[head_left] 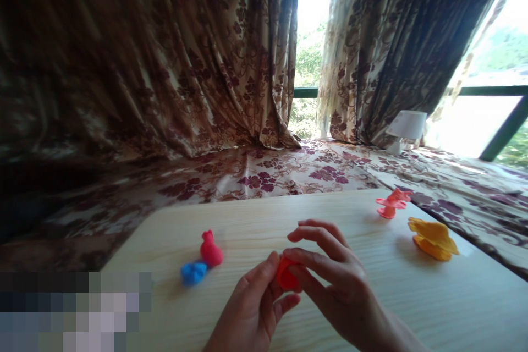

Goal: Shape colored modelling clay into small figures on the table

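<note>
Both my hands meet over the near middle of a light wooden table (371, 308). My left hand (251, 308) and my right hand (334, 280) pinch a small red lump (285, 276) of soft clay between thumbs and fingertips. Part of the lump is hidden behind my fingers. To the left of my hands a pink clay figure (210, 249) stands on the table, with a blue clay piece (193, 273) touching its near side.
A salmon-pink mould (391, 203) and a yellow shell-shaped mould (434, 238) lie at the table's far right. Behind the table is flowered cloth (289, 168), patterned curtains and a small white lamp (406, 129) by the window. A blurred patch covers the bottom left corner.
</note>
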A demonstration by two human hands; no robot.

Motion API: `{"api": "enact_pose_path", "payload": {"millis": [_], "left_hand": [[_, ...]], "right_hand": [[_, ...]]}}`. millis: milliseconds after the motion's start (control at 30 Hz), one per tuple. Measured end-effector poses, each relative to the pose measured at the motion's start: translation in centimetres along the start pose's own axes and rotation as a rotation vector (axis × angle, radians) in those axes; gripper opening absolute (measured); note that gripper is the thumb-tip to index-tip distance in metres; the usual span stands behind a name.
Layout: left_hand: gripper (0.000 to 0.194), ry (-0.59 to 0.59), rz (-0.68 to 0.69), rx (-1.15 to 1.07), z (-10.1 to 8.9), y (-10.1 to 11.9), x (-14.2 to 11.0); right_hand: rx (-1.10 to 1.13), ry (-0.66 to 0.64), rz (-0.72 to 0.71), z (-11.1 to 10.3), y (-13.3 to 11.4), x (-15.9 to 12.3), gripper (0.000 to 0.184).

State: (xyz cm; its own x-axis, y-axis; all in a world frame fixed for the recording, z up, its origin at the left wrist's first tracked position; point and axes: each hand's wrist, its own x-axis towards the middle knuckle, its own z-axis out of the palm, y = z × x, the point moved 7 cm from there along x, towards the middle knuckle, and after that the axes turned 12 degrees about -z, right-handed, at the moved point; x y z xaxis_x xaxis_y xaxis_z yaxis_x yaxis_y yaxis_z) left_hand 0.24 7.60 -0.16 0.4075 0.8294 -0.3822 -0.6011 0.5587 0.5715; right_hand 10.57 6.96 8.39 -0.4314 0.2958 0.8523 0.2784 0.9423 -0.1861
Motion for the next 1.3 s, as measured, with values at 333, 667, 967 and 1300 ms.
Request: {"api": "enact_pose_path", "payload": {"millis": [333, 667, 967, 1300], "left_hand": [[0.019, 0.007, 0.012, 0.002, -0.06, -0.01, -0.24], [0.011, -0.018, 0.013, -0.053, -0.04, 0.05, -0.2], [0.019, -0.03, -0.003, -0.07, -0.12, 0.03, 0.1], [0.017, -0.029, -0.021, -0.076, 0.0, -0.35, 0.17]], "right_hand": [[-0.067, 0.005, 0.025, 0.13, 0.57, -0.29, 0.022], [-0.063, 0.004, 0.035, 0.12, 0.41, -0.06, 0.021], [-0.063, -0.009, 0.052, 0.4, 0.64, -0.31, 0.027], [-0.025, 0.0, 0.018, 0.69, 0.42, -0.53, 0.025]]}}
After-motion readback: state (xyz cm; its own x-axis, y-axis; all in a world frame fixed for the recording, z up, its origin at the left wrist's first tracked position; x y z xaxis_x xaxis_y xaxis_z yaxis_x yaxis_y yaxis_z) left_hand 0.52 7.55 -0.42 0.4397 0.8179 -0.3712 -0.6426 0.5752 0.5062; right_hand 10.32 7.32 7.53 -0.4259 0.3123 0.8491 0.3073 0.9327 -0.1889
